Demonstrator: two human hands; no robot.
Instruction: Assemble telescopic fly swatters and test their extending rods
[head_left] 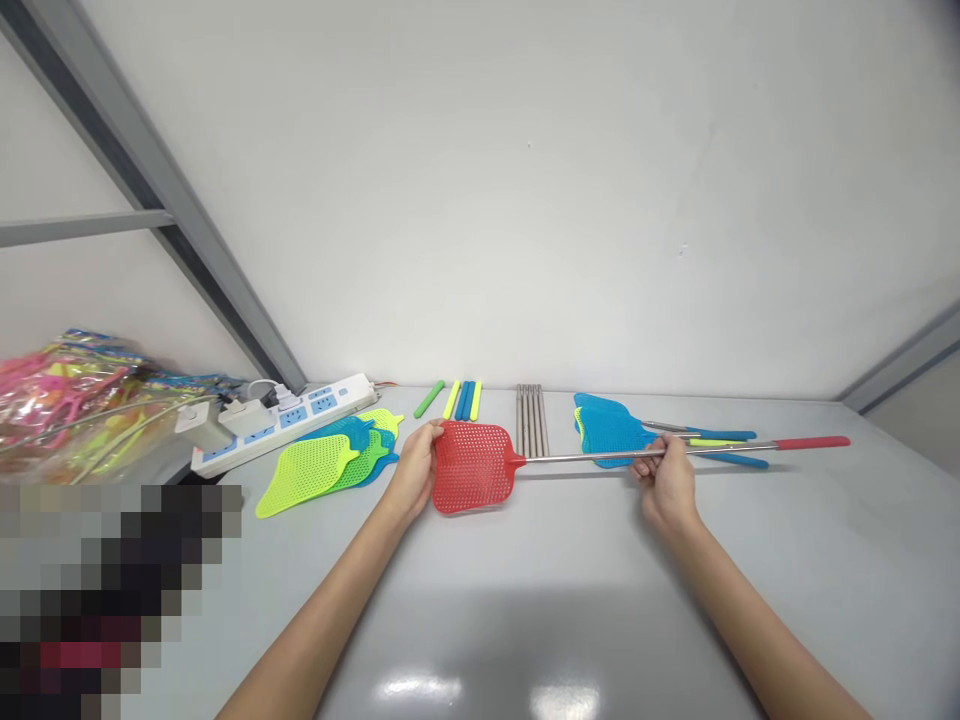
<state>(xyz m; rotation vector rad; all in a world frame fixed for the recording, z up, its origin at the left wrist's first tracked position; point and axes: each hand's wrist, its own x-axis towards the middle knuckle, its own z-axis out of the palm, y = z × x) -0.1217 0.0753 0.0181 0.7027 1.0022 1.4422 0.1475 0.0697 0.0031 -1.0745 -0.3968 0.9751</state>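
Observation:
A red fly swatter [476,468] with a long metal rod and a red grip is held level above the grey table. My left hand [417,468] pinches the left edge of its perforated head. Around the rod, near its middle, the fingers of my right hand [667,478] are closed. Behind my right hand lie several blue and yellow fly swatters [616,425] with rods and grips. Left of my left hand is an overlapping pile of loose swatter heads [311,475] in yellow, green and blue.
Several metal rods [532,420] lie side by side near the wall. Coloured handle grips [463,400] rest left of them. A white power strip [300,420] with plugs sits at the left, beside plastic-wrapped packs [67,410]. A grey table [495,620] meets the wall behind.

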